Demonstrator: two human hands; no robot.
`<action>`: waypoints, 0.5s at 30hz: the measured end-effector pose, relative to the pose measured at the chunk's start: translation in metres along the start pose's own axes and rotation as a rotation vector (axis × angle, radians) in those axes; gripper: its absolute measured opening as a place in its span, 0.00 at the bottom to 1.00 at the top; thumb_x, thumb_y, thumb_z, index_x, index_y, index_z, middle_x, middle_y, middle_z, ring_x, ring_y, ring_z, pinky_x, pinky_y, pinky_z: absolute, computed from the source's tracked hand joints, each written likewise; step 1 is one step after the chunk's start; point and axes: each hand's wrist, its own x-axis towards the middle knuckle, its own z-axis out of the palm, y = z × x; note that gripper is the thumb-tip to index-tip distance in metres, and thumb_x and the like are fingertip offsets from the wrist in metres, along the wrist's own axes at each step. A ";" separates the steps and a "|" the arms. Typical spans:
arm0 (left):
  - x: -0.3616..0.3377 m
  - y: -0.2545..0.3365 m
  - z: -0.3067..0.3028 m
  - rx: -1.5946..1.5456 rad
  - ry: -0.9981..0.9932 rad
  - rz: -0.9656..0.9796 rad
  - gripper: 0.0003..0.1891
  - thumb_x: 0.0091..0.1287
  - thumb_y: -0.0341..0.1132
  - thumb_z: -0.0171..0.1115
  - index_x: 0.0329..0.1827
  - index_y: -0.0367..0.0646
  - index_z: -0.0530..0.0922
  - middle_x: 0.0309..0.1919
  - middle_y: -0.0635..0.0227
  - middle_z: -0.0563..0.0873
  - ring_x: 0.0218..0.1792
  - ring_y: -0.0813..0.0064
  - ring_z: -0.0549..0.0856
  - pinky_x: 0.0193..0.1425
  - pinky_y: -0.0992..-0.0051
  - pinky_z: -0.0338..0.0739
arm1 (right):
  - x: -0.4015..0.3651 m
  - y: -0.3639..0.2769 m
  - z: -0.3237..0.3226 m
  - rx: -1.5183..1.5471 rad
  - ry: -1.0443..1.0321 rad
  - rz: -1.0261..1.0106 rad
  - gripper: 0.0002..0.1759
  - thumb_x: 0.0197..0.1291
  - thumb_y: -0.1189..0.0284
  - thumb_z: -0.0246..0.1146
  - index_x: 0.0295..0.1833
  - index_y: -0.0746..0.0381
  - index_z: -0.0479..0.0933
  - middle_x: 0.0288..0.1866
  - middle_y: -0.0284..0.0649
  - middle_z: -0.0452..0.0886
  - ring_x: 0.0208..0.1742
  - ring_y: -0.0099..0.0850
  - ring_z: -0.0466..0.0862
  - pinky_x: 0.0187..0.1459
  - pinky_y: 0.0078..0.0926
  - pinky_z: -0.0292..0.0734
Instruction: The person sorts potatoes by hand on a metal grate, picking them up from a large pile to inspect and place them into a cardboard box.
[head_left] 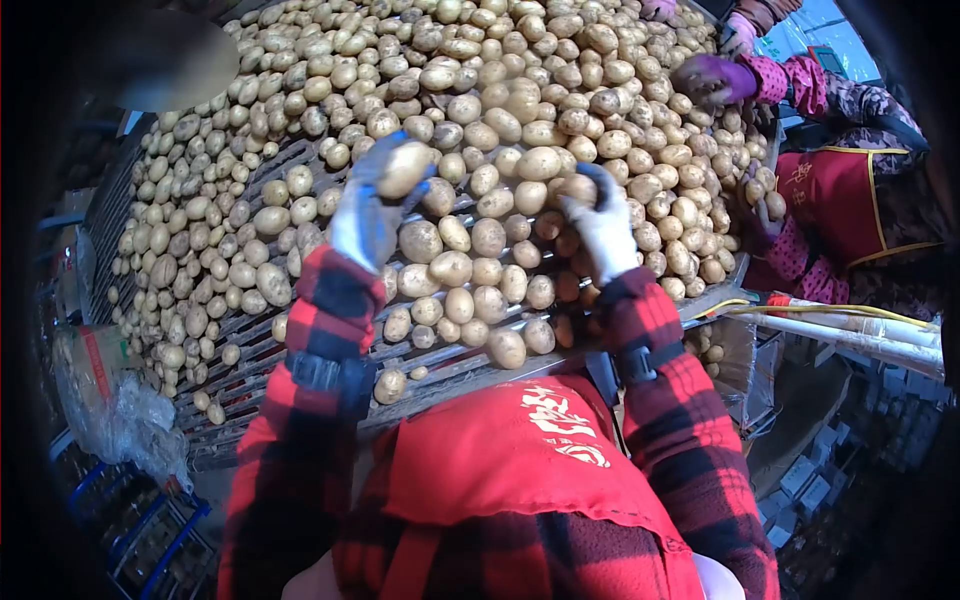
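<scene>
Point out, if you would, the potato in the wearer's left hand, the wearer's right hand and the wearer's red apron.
Potato [404, 169] in the left hand [368, 202]: head view, middle of its visible side.
Right hand [606, 226]: head view, its white-gloved middle.
Red apron [485, 455]: head view, plain cloth near its middle.

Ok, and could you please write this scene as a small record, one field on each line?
Left hand: in a blue and white glove, holding a potato
Right hand: gloved too, fingers and thumb closed about a second potato, somewhat blurred
Surface: slatted table, largely covered by loose potatoes
Clothing: checked red and black sleeves, red apron with pale lettering
Co-worker: at the picture's right, a purple-gloved hand at the potatoes
Picture's left edge: crumpled clear plastic
</scene>
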 end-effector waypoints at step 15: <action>-0.137 -0.064 0.021 1.552 -0.418 0.557 0.26 0.67 0.27 0.63 0.71 0.48 0.82 0.75 0.57 0.80 0.77 0.51 0.76 0.84 0.45 0.65 | -0.141 0.057 -0.050 1.120 -0.801 0.577 0.42 0.76 0.54 0.66 0.88 0.55 0.58 0.80 0.52 0.73 0.70 0.56 0.81 0.45 0.41 0.84</action>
